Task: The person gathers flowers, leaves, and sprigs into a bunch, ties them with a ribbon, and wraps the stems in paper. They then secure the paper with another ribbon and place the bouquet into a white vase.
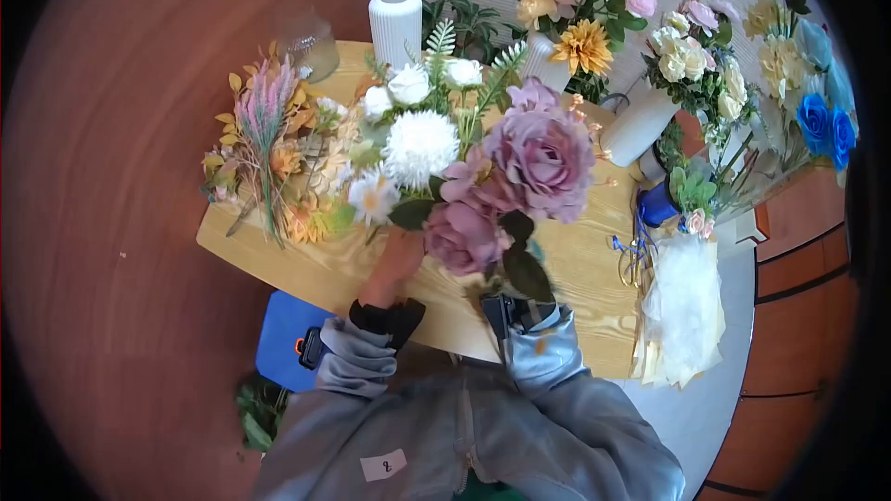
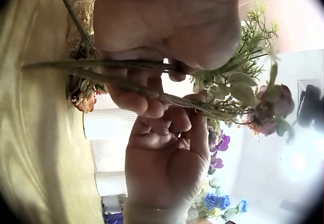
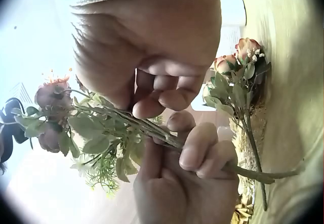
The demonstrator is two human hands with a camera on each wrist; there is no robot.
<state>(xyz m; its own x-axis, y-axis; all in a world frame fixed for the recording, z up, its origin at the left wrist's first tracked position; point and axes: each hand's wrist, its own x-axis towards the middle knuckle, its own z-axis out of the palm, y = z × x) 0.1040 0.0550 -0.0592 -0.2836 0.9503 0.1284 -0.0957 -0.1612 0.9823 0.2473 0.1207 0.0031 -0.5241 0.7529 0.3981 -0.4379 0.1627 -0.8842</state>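
Observation:
Over the table's front edge, both hands hold artificial flower stems [image 2: 116,82] low down, upright above the wood. Large mauve roses [image 1: 543,158] top the bunch, with dark leaves. A white chrysanthemum [image 1: 420,149], white roses [image 1: 408,83] and fern sprigs [image 1: 441,42] show beside them in the head view. My left hand [image 1: 397,260] curls its fingers round the stems; the lower ends stick out below it, near the tabletop. Just above, my right hand [image 3: 147,46] pinches the same stems between thumb and fingers. Blooms and leaves mostly hide that hand in the head view.
Pink and orange flowers [image 1: 264,111] lie on the table's left. A ribbed white vase [image 1: 395,28] and a glass jar [image 1: 311,46] stand at the back. Filled vases [image 1: 640,125] line the right, near blue ribbon [image 1: 634,250] and pale wrapping sheets [image 1: 684,306].

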